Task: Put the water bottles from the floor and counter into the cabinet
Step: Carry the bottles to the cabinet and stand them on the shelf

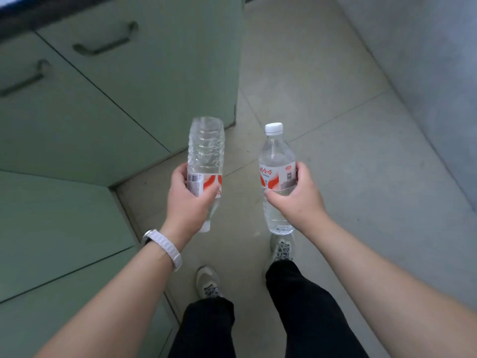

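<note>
Each of my hands holds a clear plastic water bottle with a red and white label. My left hand (189, 202) grips the left bottle (205, 148) around its label, upside down, with its base pointing away from me and its white cap low by my wrist. My right hand (296, 200) grips the right bottle (276, 161) at its middle, white cap pointing away. Both bottles hang above the floor in the middle of the view. The pale green cabinet (108, 99) stands to the left with its doors closed.
Two dark bar handles (105, 40) sit on the cabinet fronts at upper left, under a dark counter edge. A grey wall (426, 73) runs along the right. Beige floor tiles (322, 86) stretch ahead between them. My feet in patterned shoes stand below the bottles.
</note>
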Motion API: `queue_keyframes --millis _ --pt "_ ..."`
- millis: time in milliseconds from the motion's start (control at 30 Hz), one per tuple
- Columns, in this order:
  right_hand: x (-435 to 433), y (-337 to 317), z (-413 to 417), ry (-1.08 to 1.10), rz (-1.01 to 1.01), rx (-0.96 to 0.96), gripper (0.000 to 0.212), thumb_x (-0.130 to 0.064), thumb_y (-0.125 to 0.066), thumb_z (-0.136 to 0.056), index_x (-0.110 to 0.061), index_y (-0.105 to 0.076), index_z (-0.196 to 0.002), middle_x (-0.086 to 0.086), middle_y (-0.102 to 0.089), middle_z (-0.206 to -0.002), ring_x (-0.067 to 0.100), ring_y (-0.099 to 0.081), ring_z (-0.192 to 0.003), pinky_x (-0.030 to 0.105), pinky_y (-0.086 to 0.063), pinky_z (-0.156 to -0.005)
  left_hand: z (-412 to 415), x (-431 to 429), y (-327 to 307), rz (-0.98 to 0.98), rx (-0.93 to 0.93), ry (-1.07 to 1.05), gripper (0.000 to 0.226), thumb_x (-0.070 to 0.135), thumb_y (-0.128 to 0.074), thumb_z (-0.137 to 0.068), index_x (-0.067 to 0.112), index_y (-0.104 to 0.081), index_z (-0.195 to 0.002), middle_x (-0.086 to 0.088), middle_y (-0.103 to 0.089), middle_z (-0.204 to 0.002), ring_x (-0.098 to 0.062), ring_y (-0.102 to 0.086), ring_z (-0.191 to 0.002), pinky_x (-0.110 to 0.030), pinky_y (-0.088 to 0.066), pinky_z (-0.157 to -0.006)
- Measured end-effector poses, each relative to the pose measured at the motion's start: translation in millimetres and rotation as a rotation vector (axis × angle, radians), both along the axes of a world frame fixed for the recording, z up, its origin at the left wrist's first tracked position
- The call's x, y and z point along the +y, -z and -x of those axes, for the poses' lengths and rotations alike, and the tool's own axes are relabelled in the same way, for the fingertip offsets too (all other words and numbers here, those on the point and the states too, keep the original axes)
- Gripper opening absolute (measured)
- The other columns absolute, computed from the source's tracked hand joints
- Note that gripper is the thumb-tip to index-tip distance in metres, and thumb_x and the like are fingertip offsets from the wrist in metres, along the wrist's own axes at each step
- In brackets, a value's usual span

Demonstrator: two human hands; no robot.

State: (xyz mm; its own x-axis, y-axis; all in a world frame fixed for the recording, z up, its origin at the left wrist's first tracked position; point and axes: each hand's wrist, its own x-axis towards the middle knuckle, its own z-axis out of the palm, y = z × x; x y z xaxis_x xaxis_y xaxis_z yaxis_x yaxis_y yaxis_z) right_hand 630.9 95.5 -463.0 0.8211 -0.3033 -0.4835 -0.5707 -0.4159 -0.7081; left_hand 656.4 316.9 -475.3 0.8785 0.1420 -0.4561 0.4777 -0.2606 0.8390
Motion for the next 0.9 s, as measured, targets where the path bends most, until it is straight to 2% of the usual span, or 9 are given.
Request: queue_keyframes --millis 100,233,333,433,600,733,800,900 --pt "-5 -73 1 0.007 0.010 -0.052 0.049 -0.031 -0.080 -0.070 -0.037 -0.049 -0.107 -0.022 -0.064 -0.098 -0.004 -0.061 -0.090 0.022 -0.046 -0.072 -1 -7 -71 0.075 -0.044 0.031 0.062 0.020 -0.084 -0.081 0.031 -0.045 -0.129 0.014 -0.065 -0.115 0.004 -0.068 -0.095 -0.023 -0.055 -0.084" --pt "-11 -163 7 0.020 0.033 -0.150 0.051 -0.030 -0.082 -0.070 -0.039 -0.048 -0.107 -0.023 -0.064 -0.100 0.000 -0.062 -0.094 0.025 -0.047 -0.076 1 -13 -157 0.167 -0.113 0.060 0.056 0.018 -0.084 -0.082 0.030 -0.048 -0.124 0.009 -0.067 -0.112 0.000 -0.070 -0.093 -0.022 -0.056 -0.080" --pt "-18 -223 17 0.028 0.040 -0.234 0.058 -0.031 -0.082 -0.069 -0.038 -0.049 -0.115 -0.021 -0.066 -0.103 0.003 -0.063 -0.096 0.028 -0.049 -0.081 4 -17 -212 0.217 -0.165 0.079 0.053 0.013 -0.083 -0.082 0.029 -0.049 -0.121 0.006 -0.068 -0.111 0.000 -0.070 -0.091 -0.021 -0.056 -0.076" --pt "-27 -272 31 0.061 0.041 -0.307 0.059 -0.029 -0.082 -0.070 -0.035 -0.050 -0.119 -0.019 -0.066 -0.102 -0.001 -0.062 -0.092 0.023 -0.046 -0.076 7 -27 -259 0.247 -0.225 0.104 0.055 0.010 -0.081 -0.083 0.022 -0.048 -0.124 0.004 -0.067 -0.111 0.001 -0.070 -0.088 -0.017 -0.055 -0.072" --pt "-53 -330 54 0.150 -0.008 -0.422 0.060 -0.020 -0.083 -0.073 -0.038 -0.049 -0.119 -0.022 -0.065 -0.101 -0.008 -0.060 -0.091 0.015 -0.044 -0.075 13 -57 -314 0.338 -0.277 0.171 0.056 0.006 -0.081 -0.083 0.029 -0.051 -0.124 0.001 -0.070 -0.113 -0.011 -0.073 -0.096 -0.026 -0.058 -0.077" --pt "-89 -359 65 0.164 0.000 -0.482 0.060 -0.022 -0.084 -0.072 -0.037 -0.049 -0.118 -0.029 -0.063 -0.098 -0.006 -0.060 -0.092 0.018 -0.046 -0.076 11 -100 -345 0.354 -0.307 0.281 0.065 -0.005 -0.077 -0.080 0.020 -0.054 -0.135 -0.008 -0.071 -0.115 -0.023 -0.072 -0.100 -0.038 -0.060 -0.081" --pt "-114 -370 69 0.162 0.004 -0.495 0.058 -0.024 -0.084 -0.071 -0.037 -0.050 -0.116 -0.028 -0.063 -0.097 -0.005 -0.060 -0.090 0.018 -0.044 -0.073 10 -130 -359 0.333 -0.328 0.330 0.060 -0.006 -0.077 -0.078 0.020 -0.059 -0.129 -0.006 -0.074 -0.108 -0.022 -0.073 -0.096 -0.038 -0.060 -0.081" --pt "-158 -387 77 0.176 0.047 -0.525 0.055 -0.028 -0.085 -0.070 -0.042 -0.048 -0.109 -0.022 -0.064 -0.092 -0.004 -0.060 -0.087 0.016 -0.043 -0.072 13 -182 -381 0.332 -0.340 0.394 0.053 -0.005 -0.078 -0.079 0.020 -0.062 -0.122 -0.002 -0.076 -0.100 -0.015 -0.073 -0.087 -0.029 -0.059 -0.075"
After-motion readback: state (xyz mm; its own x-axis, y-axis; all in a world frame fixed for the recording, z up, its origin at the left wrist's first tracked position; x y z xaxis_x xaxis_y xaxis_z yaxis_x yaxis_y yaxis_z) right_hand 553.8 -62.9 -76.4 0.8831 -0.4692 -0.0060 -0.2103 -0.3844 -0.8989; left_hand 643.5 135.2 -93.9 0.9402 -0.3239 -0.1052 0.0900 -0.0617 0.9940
